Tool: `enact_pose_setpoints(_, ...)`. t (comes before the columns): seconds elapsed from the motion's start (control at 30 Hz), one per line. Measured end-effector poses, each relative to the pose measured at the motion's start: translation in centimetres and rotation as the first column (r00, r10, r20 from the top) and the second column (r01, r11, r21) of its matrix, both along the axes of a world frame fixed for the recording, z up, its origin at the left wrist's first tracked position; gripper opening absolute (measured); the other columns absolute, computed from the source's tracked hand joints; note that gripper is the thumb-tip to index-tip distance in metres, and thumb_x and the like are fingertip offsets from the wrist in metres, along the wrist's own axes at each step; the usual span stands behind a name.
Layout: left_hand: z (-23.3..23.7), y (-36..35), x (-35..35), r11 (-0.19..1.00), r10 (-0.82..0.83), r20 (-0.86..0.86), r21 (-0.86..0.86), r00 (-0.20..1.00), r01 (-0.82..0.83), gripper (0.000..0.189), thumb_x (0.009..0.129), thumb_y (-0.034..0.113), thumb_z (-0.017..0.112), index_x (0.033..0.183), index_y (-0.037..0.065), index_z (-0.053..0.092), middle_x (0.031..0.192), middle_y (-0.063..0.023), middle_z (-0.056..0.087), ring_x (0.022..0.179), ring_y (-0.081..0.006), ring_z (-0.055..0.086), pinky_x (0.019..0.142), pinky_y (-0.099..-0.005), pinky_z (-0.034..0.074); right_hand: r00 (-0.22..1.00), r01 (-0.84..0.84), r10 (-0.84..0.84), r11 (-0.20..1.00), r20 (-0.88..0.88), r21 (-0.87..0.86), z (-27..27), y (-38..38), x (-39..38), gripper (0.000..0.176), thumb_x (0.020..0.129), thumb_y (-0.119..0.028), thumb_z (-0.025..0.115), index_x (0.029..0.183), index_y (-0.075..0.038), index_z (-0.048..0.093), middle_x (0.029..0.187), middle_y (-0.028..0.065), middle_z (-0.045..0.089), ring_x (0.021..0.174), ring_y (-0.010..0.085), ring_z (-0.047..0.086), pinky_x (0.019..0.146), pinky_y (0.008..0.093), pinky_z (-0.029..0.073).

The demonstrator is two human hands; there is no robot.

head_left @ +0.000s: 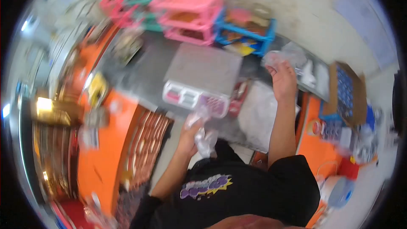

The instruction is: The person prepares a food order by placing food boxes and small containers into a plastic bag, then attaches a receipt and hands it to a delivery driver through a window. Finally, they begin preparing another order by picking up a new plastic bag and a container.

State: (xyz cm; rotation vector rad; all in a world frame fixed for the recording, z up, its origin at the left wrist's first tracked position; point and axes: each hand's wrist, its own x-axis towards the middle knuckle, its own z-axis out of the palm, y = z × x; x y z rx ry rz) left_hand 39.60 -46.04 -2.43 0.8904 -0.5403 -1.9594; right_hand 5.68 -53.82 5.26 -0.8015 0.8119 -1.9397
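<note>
Head view, left hand (188, 138) first: what's in it?
— Its fingers are closed around a crumpled clear plastic bag (204, 139), low by the black shirt (246, 178), just in front of the weighing scale (203, 74).
— And the right hand (283, 80)?
— Raised beyond the scale, fingers curled at a bundle of clear bags (282, 57) near the blue basket (250, 32). It's too blurred to tell whether they grip.
— Behind the scale?
— Pink baskets (188, 12).
</note>
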Motion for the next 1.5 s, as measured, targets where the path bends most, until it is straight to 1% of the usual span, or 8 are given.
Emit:
enact_pose_setpoints(0.3,1.5,19.2,24.2,0.728,0.637,-0.203,-0.157,0.743,-0.667,0.058,0.093,0.007,0.064,0.146,0.007,0.043,0.133,-0.0084,0.059,0.112,-0.0215,0.064,0.092,-0.0355,0.057,-0.066,-0.899,0.391,0.376,-0.918,0.224,-2.6,17.1,44.0,0.03,0.09,-0.02,0.067,0.11,0.002,0.065,0.113,0.0215,0.065,0.11,0.0398,0.061,0.096,0.0441,0.047)
enact_pose_setpoints(0.6,3.2,35.5,39.0,-0.226,0.965,0.048,-0.338,-0.257,-0.914,0.049,0.087,0.002,0.061,0.135,0.001,0.049,0.125,-0.014,0.061,0.11,-0.0247,0.064,0.091,-0.037,0.056,-0.326,-0.904,0.938,-0.345,0.117,0.252,-1.2,32.4,64.2,0.058,0.103,-0.028,0.057,0.154,-0.013,0.034,0.142,0.0097,0.051,0.125,0.0176,0.054,0.095,0.0339,0.052)
enact_pose_setpoints(0.77,1.5,37.4,42.7,0.561,0.605,0.697,-0.716,-0.384,-0.416,0.051,0.085,0.011,0.065,0.129,-0.002,0.043,0.126,-0.0203,0.055,0.124,-0.0327,0.052,0.107,-0.047,0.04,-0.343,-0.831,0.899,-0.426,0.273,0.359,-4.1,33.5,72.2,0.04,0.103,-0.017,0.056,0.14,-0.008,0.046,0.13,0.0065,0.058,0.115,0.02,0.06,0.093,0.0346,0.054)
enact_pose_setpoints(0.93,-1.5,38.9,51.4,0.296,0.839,0.396,-0.907,-0.372,-0.299,0.08,0.079,0.021,0.078,0.138,0.002,0.028,0.143,-0.0261,0.034,0.133,-0.0434,0.038,0.11,-0.0546,0.031,-0.334,-0.864,0.873,-0.434,0.355,0.256,-6.1,31.9,82.4,0.033,0.098,-0.008,0.056,0.131,-0.006,0.052,0.118,0.0086,0.063,0.106,0.0216,0.065,0.088,0.0367,0.058)
enact_pose_setpoints(1.0,-1.4,40.3,56.1,0.372,0.385,0.425,-0.884,-0.819,-0.283,0.089,0.074,0.031,0.085,0.138,0.003,0.029,0.143,-0.0265,0.033,0.134,-0.0432,0.035,0.109,-0.0566,0.031,-0.369,-0.863,0.892,-0.433,0.259,0.259,-8.2,30.4,87.3,0.028,0.099,-0.008,0.054,0.128,-0.006,0.054,0.116,0.0076,0.063,0.104,0.0226,0.067,0.085,0.0388,0.059)
enact_pose_setpoints(1.1,-3.7,43.8,64.4,0.336,-0.313,0.561,-0.69,-0.767,-0.641,0.09,0.072,0.034,0.086,0.142,0.007,0.036,0.14,-0.0269,0.038,0.129,-0.0441,0.04,0.106,-0.0534,0.033,-0.192,-0.873,0.872,-0.361,0.451,0.327,-8.0,29.2,94.4,0.03,0.093,-0.003,0.054,0.122,-0.011,0.056,0.111,0.0065,0.065,0.101,0.0223,0.069,0.079,0.0353,0.062)
enact_pose_setpoints(1.27,-4.3,54.5,71.7,-0.057,-0.361,0.86,-0.405,-0.36,-0.912,0.032,0.082,0.025,0.076,0.105,0.004,0.067,0.105,-0.0141,0.066,0.101,-0.0311,0.063,0.092,-0.0493,0.046,-0.499,-0.769,0.809,-0.579,0.311,0.272,-4.4,32.0,106.6,0.029,0.089,-0.009,0.06,0.118,-0.012,0.059,0.103,0.0074,0.067,0.101,0.0231,0.069,0.082,0.0349,0.061)
enact_pose_setpoints(1.5,7.0,58.3,72.9,-0.343,0.623,0.424,-0.607,-0.658,-0.716,0.019,0.095,0.008,0.058,0.112,-0.001,0.063,0.108,-0.0067,0.069,0.089,-0.014,0.065,0.077,-0.0318,0.051,-0.962,-0.237,0.265,-0.933,0.071,0.269,-2.5,47.7,118.3,0.028,0.087,-0.012,0.062,0.112,-0.003,0.067,0.107,0.0126,0.068,0.099,0.0253,0.066,0.087,0.0376,0.054)
